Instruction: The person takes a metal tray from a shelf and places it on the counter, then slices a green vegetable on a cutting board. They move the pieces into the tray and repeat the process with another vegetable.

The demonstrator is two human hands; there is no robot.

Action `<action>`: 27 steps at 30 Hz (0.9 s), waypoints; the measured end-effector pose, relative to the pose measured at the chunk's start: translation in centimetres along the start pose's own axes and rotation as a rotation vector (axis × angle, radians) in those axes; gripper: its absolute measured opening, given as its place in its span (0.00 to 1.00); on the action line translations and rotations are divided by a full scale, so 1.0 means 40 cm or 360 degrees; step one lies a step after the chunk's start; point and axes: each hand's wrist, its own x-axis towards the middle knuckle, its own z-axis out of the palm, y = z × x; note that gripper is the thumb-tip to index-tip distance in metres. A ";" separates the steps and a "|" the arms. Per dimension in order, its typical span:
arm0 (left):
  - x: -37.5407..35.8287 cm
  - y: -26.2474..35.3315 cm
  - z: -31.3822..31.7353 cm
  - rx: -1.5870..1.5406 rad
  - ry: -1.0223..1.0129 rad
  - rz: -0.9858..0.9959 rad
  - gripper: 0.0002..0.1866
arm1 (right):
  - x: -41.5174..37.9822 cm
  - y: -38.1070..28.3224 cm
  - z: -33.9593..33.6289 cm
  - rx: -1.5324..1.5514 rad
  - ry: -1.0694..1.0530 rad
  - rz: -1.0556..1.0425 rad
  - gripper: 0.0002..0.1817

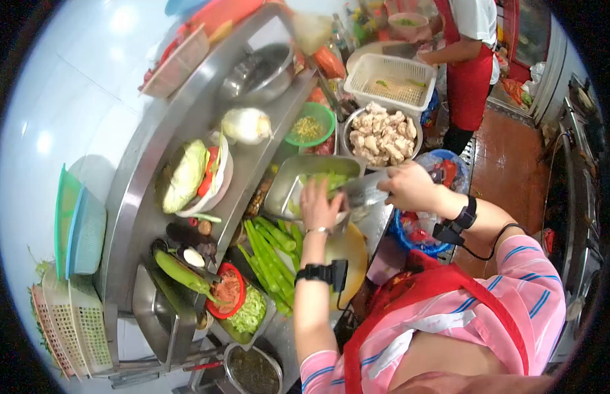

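Observation:
My right hand is closed round the handle of a cleaver, whose wide blade points left to the rim of a rectangular metal tray. My left hand is over the tray's near right corner with its fingers stretched out, beside the blade. Chopped green pieces lie in the tray, close to my left fingertips. Below my left hand is a round cutting board, partly covered by my forearm. Long green stalks are piled left of the board.
A bowl of pale chunks and a white basket stand beyond the tray. The blue-rimmed bin is below my right forearm. A co-worker in a red apron stands at the far end. Bowls of vegetables line the left.

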 end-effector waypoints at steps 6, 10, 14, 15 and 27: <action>-0.066 -0.127 0.034 0.0283 0.0116 -0.0592 0.28 | -0.041 0.024 -0.037 0.0123 -0.0011 0.0080 0.15; -0.211 -0.211 0.007 0.0058 0.0336 -0.0651 0.21 | -0.067 0.038 -0.038 0.0570 -0.0235 0.0208 0.16; -0.398 -0.317 0.066 -0.0199 0.0030 -0.1065 0.19 | -0.078 0.026 0.006 0.1085 -0.0675 0.0181 0.15; -0.426 -0.311 0.071 -0.0207 -0.0132 -0.1135 0.19 | -0.083 0.018 0.027 0.1241 -0.0832 0.0234 0.15; -0.427 -0.224 0.164 0.0547 -0.0262 -0.1128 0.28 | -0.140 -0.102 0.286 0.0482 -0.0996 -0.0066 0.12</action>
